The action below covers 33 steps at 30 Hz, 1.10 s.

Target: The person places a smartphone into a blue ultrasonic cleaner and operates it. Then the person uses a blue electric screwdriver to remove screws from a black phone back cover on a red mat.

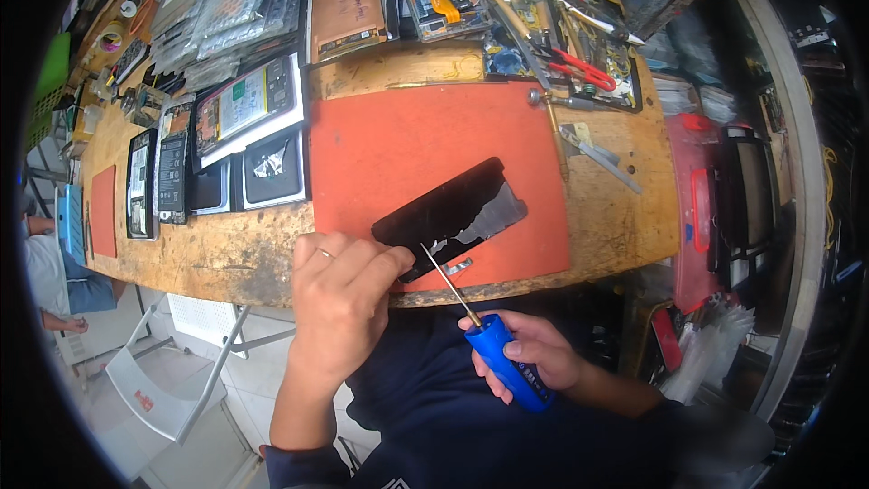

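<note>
A dark phone screen panel lies tilted across the orange-red mat. Black covers most of its upper face, and a ragged grey patch shows at the right end. My left hand is closed on the panel's near left corner, fingers pinched there. In my right hand is a blue-handled tool with a long, thin metal shaft, the fingers wrapped round the handle. The shaft's tip meets the panel near its front edge, by my left fingertips. A crumpled silvery scrap rests on the mat beside the shaft.
Opened phones and boxed parts stand left of the mat. Behind are stacked bubble-wrap sleeves and a tray of tools with red-handled pliers. Metal blades lie to the right. Another person is at far left, near a white folding chair.
</note>
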Each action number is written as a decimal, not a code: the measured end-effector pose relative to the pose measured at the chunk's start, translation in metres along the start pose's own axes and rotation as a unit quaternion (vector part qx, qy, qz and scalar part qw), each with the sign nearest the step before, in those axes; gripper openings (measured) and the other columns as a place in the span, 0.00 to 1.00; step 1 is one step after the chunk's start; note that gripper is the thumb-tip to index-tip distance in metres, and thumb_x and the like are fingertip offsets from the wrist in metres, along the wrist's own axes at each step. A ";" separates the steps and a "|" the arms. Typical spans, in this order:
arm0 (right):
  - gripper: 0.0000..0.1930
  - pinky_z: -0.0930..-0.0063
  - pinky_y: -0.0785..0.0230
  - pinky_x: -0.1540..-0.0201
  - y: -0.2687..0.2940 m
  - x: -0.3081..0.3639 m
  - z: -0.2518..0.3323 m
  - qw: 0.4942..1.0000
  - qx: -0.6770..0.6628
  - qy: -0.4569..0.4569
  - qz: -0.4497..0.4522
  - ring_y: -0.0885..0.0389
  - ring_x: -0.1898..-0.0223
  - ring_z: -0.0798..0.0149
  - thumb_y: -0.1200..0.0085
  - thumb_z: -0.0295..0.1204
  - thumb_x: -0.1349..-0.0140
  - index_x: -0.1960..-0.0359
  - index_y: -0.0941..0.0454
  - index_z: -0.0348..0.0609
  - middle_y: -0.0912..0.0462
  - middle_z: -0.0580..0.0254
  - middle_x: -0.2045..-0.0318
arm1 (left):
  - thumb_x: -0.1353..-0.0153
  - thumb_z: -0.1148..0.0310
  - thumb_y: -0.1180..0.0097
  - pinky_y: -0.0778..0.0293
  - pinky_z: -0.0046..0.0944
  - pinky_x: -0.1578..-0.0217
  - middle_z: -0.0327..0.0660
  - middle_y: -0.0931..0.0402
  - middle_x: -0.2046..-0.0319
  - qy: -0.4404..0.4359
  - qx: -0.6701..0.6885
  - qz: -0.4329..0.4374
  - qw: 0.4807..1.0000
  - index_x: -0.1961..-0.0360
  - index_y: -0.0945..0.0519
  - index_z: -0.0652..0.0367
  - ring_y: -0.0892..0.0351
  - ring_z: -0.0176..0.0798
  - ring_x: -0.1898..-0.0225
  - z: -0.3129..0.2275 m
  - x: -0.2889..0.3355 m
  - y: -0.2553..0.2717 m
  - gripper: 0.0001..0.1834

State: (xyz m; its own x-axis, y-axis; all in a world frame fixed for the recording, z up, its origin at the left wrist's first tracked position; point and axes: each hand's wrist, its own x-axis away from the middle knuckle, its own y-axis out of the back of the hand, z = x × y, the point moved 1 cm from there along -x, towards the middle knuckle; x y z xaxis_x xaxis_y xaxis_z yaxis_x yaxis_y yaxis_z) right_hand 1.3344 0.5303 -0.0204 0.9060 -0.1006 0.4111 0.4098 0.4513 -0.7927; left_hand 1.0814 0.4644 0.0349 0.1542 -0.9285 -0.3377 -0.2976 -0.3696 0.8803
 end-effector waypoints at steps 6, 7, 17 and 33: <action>0.29 0.74 0.19 0.67 0.002 0.006 0.002 1.000 -0.002 0.019 -0.011 0.16 0.68 0.65 0.54 0.34 0.27 0.28 0.42 0.31 0.21 0.48 0.57 | 0.56 0.74 0.35 0.35 0.40 0.62 0.31 0.26 0.75 -0.007 -0.015 0.005 1.000 0.69 0.16 0.51 0.27 0.38 0.71 -0.001 0.000 -0.003 0.10; 0.29 0.74 0.19 0.67 0.003 0.007 0.003 1.000 -0.002 0.020 -0.012 0.16 0.68 0.65 0.54 0.34 0.27 0.28 0.42 0.31 0.21 0.48 0.57 | 0.56 0.74 0.34 0.35 0.40 0.62 0.31 0.26 0.75 -0.011 -0.021 0.005 1.000 0.69 0.16 0.51 0.27 0.38 0.71 -0.002 0.000 -0.004 0.10; 0.30 0.73 0.19 0.66 -0.001 0.008 0.004 1.000 0.004 -0.003 -0.013 0.17 0.67 0.65 0.54 0.35 0.26 0.27 0.43 0.31 0.22 0.49 0.57 | 0.53 0.71 0.29 0.38 0.42 0.62 0.33 0.28 0.74 -0.007 -0.026 -0.009 1.000 0.70 0.17 0.52 0.30 0.41 0.69 -0.006 0.001 -0.008 0.09; 0.34 0.76 0.22 0.65 -0.006 0.026 0.034 0.975 0.156 -0.127 0.097 0.20 0.68 0.71 0.50 0.38 0.25 0.23 0.47 0.38 0.21 0.57 0.57 | 0.55 0.63 0.36 0.31 0.38 0.57 0.27 0.31 0.74 -0.204 0.038 0.069 0.976 0.72 0.21 0.42 0.29 0.34 0.64 0.000 0.010 0.023 0.08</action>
State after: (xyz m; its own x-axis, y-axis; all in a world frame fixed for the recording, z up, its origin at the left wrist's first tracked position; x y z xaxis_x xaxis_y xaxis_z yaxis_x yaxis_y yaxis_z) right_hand 1.3516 0.5550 0.0102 0.8913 0.2182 0.3975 0.1458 0.6920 -0.7070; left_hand 1.0765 0.4467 0.0517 -0.2761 -0.9003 -0.3366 -0.3600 -0.2278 0.9047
